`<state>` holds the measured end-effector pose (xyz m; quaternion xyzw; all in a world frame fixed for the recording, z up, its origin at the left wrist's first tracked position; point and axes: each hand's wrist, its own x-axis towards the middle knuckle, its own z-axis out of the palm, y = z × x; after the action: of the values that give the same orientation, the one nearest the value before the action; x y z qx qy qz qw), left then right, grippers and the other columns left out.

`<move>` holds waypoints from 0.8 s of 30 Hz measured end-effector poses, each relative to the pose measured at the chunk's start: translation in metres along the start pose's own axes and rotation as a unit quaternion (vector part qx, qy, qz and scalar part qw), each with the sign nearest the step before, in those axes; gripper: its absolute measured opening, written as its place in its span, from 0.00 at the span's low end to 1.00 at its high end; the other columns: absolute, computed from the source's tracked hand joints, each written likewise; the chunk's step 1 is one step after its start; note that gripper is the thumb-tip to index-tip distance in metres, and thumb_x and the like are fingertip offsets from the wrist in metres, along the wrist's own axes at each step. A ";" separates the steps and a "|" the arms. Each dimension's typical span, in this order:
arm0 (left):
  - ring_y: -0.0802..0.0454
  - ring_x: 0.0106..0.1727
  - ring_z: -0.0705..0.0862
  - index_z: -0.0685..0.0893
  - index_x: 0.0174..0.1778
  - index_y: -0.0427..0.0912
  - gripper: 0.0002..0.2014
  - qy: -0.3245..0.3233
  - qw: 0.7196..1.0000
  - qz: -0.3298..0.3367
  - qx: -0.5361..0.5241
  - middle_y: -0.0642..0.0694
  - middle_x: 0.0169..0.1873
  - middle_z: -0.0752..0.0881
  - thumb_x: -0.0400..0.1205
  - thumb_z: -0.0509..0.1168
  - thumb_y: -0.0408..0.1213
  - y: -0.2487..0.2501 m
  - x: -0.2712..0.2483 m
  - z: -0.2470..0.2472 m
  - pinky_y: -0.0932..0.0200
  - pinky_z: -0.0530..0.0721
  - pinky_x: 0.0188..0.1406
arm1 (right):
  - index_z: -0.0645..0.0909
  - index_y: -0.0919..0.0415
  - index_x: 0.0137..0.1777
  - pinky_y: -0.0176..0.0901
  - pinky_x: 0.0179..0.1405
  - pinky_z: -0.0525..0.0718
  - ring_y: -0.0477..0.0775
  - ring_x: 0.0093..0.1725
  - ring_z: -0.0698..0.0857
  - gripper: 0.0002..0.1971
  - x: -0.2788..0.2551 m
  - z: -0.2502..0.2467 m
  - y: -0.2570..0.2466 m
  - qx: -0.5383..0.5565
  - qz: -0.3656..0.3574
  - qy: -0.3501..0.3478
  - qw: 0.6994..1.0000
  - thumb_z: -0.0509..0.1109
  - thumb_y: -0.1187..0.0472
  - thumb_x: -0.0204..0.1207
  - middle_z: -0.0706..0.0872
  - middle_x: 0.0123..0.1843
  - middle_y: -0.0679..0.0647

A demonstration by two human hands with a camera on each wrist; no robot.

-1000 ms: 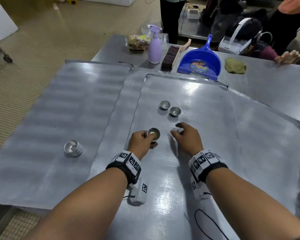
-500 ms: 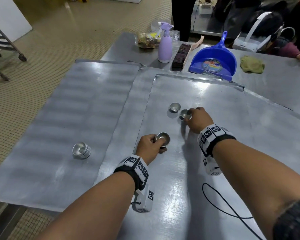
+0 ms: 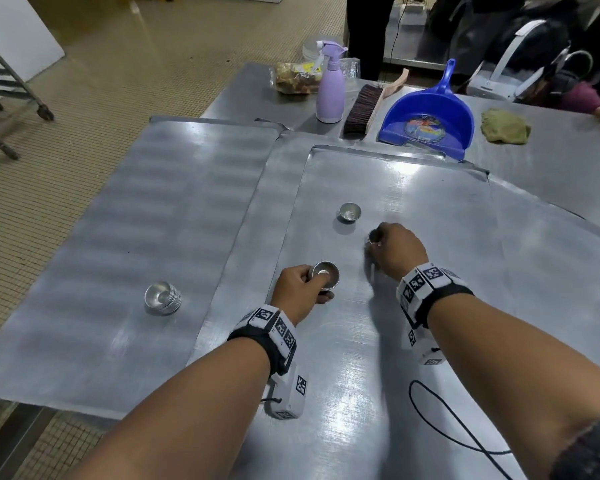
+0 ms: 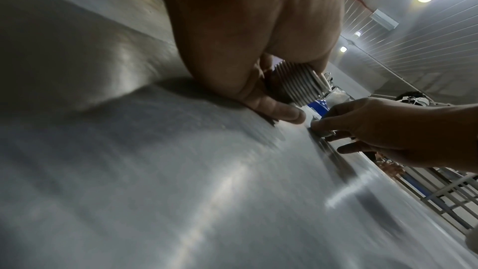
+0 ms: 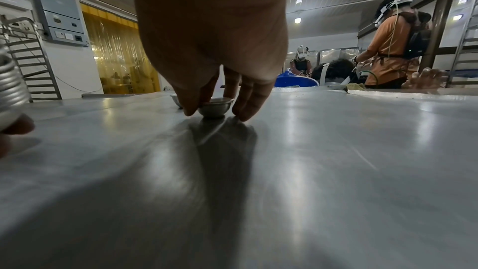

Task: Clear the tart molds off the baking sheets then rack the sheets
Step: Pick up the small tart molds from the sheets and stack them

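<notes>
We grip the nested stack of molds [image 3: 324, 276] in our left hand [image 3: 297, 293] at centre frame as the collecting pile, while our right hand [image 3: 397, 249] pinches, apparently, a single mold [image 5: 214, 107] on the baking sheet [image 3: 447, 209] to add it.

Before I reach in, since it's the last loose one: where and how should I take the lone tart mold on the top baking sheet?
Take the lone tart mold by its rim, coming straight down from above with thumb and finger on opposite sides. It sits upright and open-mouthed on the flat baking sheet, its walls tapering to a narrow base, so a low side grip would probably slip. The right hand, pinching its neighbour likewise, is nearest.
</notes>
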<state>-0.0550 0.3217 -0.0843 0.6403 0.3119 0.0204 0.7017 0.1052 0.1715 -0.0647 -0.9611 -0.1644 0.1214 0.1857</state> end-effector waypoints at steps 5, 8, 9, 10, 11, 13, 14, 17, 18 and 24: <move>0.41 0.37 0.94 0.88 0.47 0.31 0.07 0.005 1.000 0.006 0.008 0.37 0.39 0.91 0.81 0.71 0.32 -0.002 0.000 0.001 0.47 0.92 0.47 | 0.74 0.57 0.74 0.54 0.61 0.83 0.64 0.65 0.83 0.27 -0.024 0.005 0.002 0.053 0.017 0.013 0.998 0.73 0.55 0.76 0.84 0.66 0.59; 0.41 0.38 0.94 0.89 0.47 0.34 0.06 0.007 1.000 0.023 0.017 0.39 0.39 0.92 0.81 0.71 0.33 -0.005 -0.002 0.002 0.45 0.93 0.47 | 0.80 0.56 0.68 0.55 0.61 0.82 0.64 0.65 0.82 0.19 -0.042 0.008 0.005 0.043 0.004 0.006 0.999 0.71 0.55 0.78 0.81 0.67 0.59; 0.41 0.38 0.94 0.89 0.47 0.35 0.05 0.007 0.999 0.028 0.021 0.39 0.40 0.92 0.82 0.71 0.33 -0.005 -0.002 0.001 0.44 0.93 0.48 | 0.80 0.57 0.69 0.56 0.62 0.82 0.64 0.65 0.81 0.20 -0.048 0.010 0.006 0.047 0.006 0.004 0.999 0.71 0.54 0.78 0.81 0.68 0.59; 0.42 0.39 0.94 0.89 0.47 0.36 0.05 0.007 0.999 0.031 0.024 0.39 0.41 0.92 0.82 0.71 0.34 -0.006 -0.003 0.002 0.44 0.93 0.48 | 0.78 0.56 0.72 0.56 0.63 0.81 0.63 0.65 0.81 0.22 -0.055 0.012 0.008 0.052 0.010 0.004 0.999 0.71 0.53 0.78 0.81 0.68 0.59; 0.42 0.39 0.94 0.89 0.47 0.37 0.04 0.008 0.999 0.035 0.027 0.39 0.41 0.92 0.82 0.71 0.34 -0.006 -0.003 0.002 0.44 0.93 0.49 | 0.77 0.56 0.74 0.55 0.63 0.81 0.63 0.65 0.81 0.24 -0.062 0.014 0.009 0.058 0.013 0.006 0.998 0.72 0.52 0.78 0.81 0.68 0.59; 0.43 0.39 0.94 0.89 0.46 0.38 0.04 0.008 0.999 0.042 0.033 0.39 0.42 0.92 0.82 0.71 0.34 -0.005 -0.004 0.002 0.43 0.93 0.49 | 0.76 0.54 0.74 0.54 0.61 0.81 0.62 0.64 0.81 0.25 -0.075 0.018 0.011 0.070 0.013 0.010 0.997 0.72 0.51 0.78 0.82 0.66 0.58; 0.43 0.39 0.94 0.89 0.46 0.39 0.03 0.008 0.998 0.045 0.036 0.39 0.42 0.92 0.83 0.70 0.34 -0.005 -0.004 0.003 0.43 0.93 0.49 | 0.75 0.54 0.74 0.53 0.60 0.81 0.61 0.63 0.81 0.25 -0.082 0.020 0.011 0.075 0.013 0.010 0.997 0.73 0.51 0.77 0.82 0.66 0.58; 0.43 0.39 0.94 0.89 0.46 0.41 0.03 0.011 0.998 0.048 0.042 0.39 0.42 0.92 0.83 0.70 0.34 -0.004 -0.007 0.003 0.42 0.93 0.50 | 0.74 0.53 0.75 0.53 0.62 0.80 0.60 0.64 0.80 0.27 -0.102 0.021 0.011 0.095 0.016 0.013 0.995 0.73 0.51 0.77 0.83 0.66 0.57; 0.43 0.39 0.94 0.89 0.46 0.41 0.03 0.012 0.998 0.050 0.043 0.39 0.42 0.93 0.83 0.70 0.34 -0.003 -0.008 0.003 0.42 0.93 0.50 | 0.73 0.54 0.76 0.53 0.63 0.79 0.60 0.66 0.80 0.28 -0.108 0.022 0.011 0.107 0.020 0.015 0.994 0.73 0.51 0.77 0.83 0.67 0.56; 0.43 0.39 0.94 0.89 0.47 0.39 0.03 0.020 0.998 0.055 0.034 0.39 0.42 0.93 0.81 0.70 0.33 0.004 -0.017 0.007 0.46 0.93 0.48 | 0.78 0.55 0.72 0.47 0.58 0.79 0.58 0.63 0.82 0.25 -0.136 0.018 0.007 0.132 0.010 0.006 0.991 0.72 0.51 0.75 0.85 0.65 0.55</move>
<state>-0.0640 0.3093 -0.0735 0.6794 0.2909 0.0610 0.6709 -0.0226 0.1224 -0.0599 -0.9305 -0.1364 0.1385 0.3103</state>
